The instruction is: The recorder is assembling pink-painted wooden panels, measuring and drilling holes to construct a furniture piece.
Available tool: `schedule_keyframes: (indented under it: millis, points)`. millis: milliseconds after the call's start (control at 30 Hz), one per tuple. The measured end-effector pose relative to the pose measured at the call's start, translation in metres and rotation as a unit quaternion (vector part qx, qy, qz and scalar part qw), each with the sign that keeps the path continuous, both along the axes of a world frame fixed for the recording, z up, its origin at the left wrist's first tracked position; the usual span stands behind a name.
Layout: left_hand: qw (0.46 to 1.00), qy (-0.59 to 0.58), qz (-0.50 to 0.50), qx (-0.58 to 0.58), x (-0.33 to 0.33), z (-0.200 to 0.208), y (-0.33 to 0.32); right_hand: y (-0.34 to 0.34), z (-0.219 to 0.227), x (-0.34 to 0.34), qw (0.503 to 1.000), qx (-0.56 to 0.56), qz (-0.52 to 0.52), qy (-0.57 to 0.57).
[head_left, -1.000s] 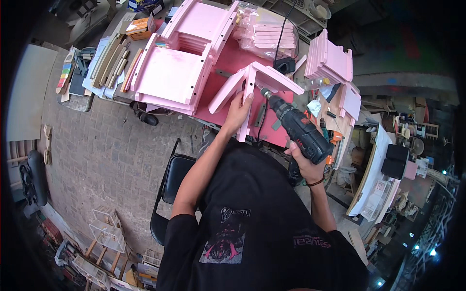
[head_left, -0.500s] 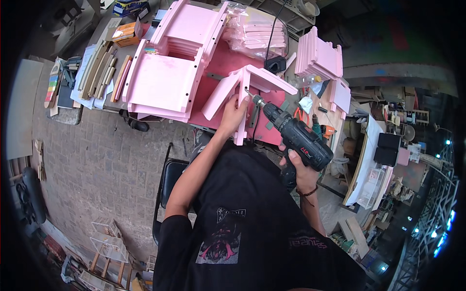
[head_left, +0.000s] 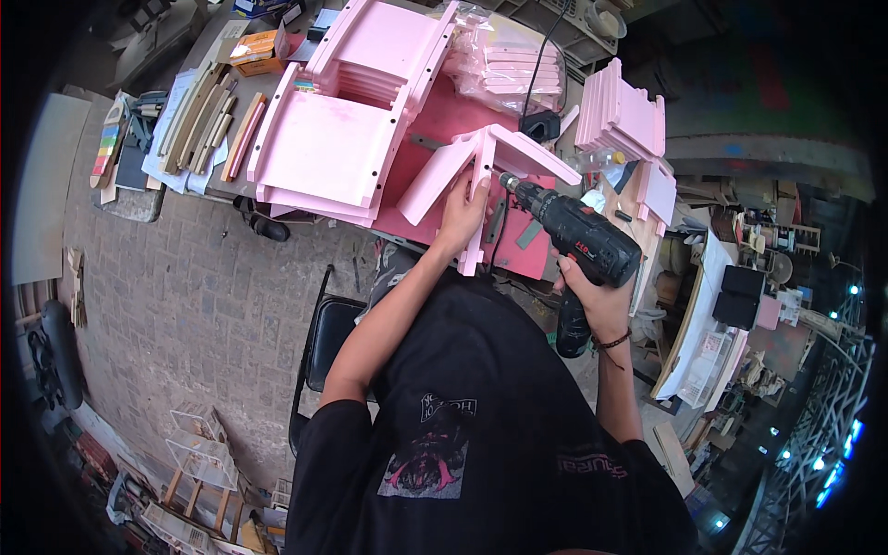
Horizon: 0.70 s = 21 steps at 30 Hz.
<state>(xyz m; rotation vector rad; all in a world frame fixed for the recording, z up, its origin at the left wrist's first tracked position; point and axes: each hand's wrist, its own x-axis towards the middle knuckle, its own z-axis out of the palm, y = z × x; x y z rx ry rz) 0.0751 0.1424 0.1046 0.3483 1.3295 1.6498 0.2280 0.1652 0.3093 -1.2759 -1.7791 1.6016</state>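
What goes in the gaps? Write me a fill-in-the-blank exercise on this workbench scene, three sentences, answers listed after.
1. The right hand grips a black and red cordless ______ whose tip meets the pink painted wooden frame.
2. The left hand steadies that frame, whose colour is ______.
3. The frame rests on a red work table, and below the table, on the paved floor, stands a ______ folding chair.

Missing words: drill; pink; black
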Motion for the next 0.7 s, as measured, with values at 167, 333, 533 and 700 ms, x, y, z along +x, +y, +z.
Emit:
schedule_keyframes:
  millis: [167,333,533,700]
  points:
    - [1.000,-0.001,0.008,0.007,0.001,0.001,-0.001,0.001,-0.003,-0.002,1.000,0.005,0.006,-0.013]
    - [1.000,-0.009,-0.024,-0.015,-0.001,0.002,-0.004,0.019,0.009,-0.005,0.996,-0.005,0.066,-0.055]
    - [0.999,-0.036,-0.003,0.030,-0.002,-0.004,-0.003,0.069,0.055,-0.052,0.956,0.004,0.243,-0.164]
    - [0.999,-0.046,-0.007,0.011,-0.002,0.000,-0.002,0.083,0.062,-0.064,0.918,0.029,0.286,-0.275]
